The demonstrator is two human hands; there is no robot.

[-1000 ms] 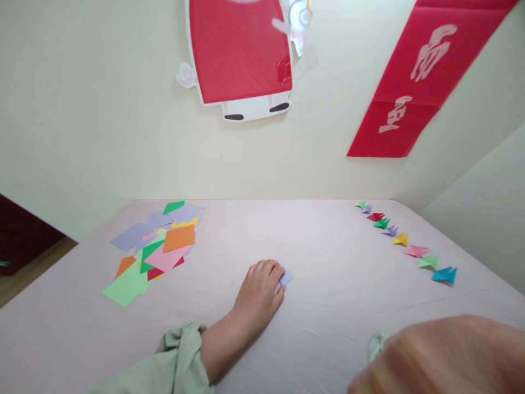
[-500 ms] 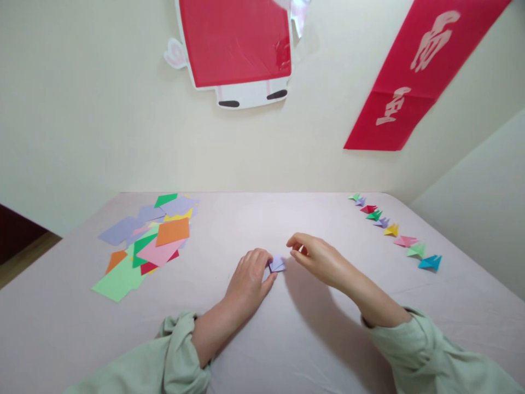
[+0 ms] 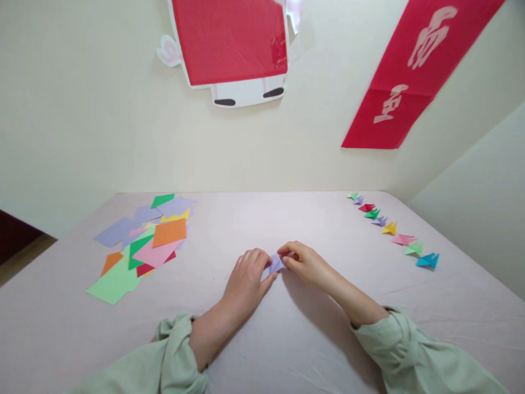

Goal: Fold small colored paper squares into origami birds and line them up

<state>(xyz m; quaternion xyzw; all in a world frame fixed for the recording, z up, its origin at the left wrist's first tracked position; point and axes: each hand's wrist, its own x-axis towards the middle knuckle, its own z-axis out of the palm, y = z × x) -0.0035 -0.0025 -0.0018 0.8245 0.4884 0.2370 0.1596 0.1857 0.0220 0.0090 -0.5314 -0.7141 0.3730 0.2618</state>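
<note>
A small folded piece of lilac origami paper (image 3: 276, 264) lies at the middle of the table, between my two hands. My left hand (image 3: 248, 276) grips its left side, with the thumb at the near edge and the fingers at the far edge. At its upper right corner, my right hand (image 3: 302, 261) pinches the paper between thumb and index finger. The fingers cover part of the folds.
Loose coloured paper sheets (image 3: 158, 251) overlap in a pile on the left of the table (image 3: 229, 350). Along the right side runs a slanting row of several small folded paper figures (image 3: 404, 239). Behind the table stands a wall (image 3: 262, 158) with red decorations.
My right hand has moved left and down and now pinches the lilac paper, where before it hovered apart from it. My left hand has kept its hold. The view has shifted slightly.
</note>
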